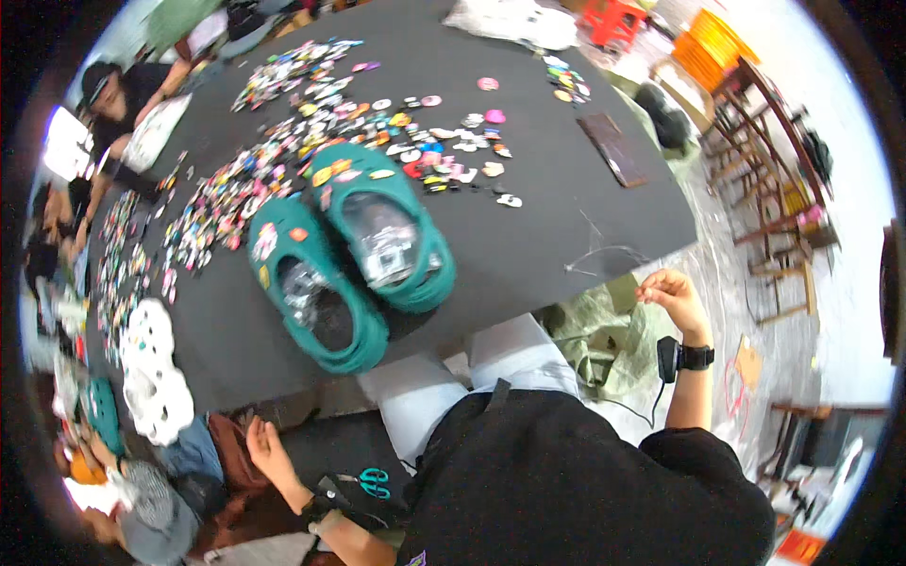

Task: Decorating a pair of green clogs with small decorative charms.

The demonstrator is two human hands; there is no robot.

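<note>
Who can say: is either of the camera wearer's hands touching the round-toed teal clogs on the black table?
No; the left hand and the right hand are both visibly apart from the clogs.

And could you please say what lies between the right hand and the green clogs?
In the head view: thin pale strands on the dark tabletop.

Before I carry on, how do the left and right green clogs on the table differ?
The left green clog sits nearer the person; the right green clog sits farther forward. The right clog's toe has several yellow-orange charms; the left's most visible charm is a pinkish-white one. The left shows a dark heel area inside; clear plastic fills more of the right. Both toes point away from the person.
</note>
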